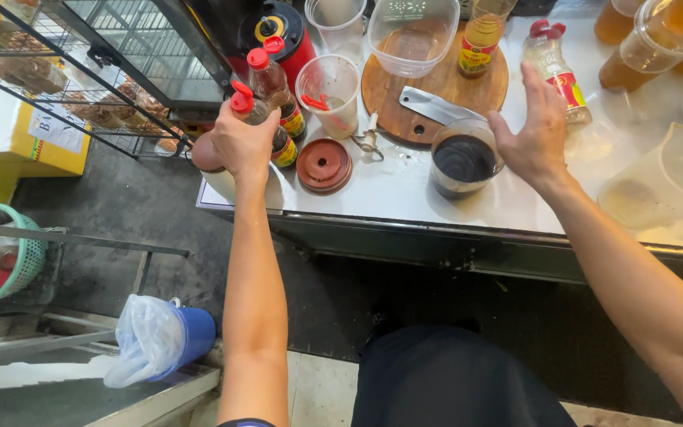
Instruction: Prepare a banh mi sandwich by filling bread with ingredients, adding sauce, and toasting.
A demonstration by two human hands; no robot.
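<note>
My left hand is closed around a red-capped bottle of dark sauce at the left end of the steel counter. A brown round piece and a white container show just under that hand. My right hand hovers open with fingers spread beside a glass jar of dark liquid, holding nothing. A brown lid lies between the two hands.
A second red-capped bottle, a clear cup with a red straw, a round wooden board with a cleaver, a clear tub, more bottles and a plastic jug crowd the counter. A wire rack stands left.
</note>
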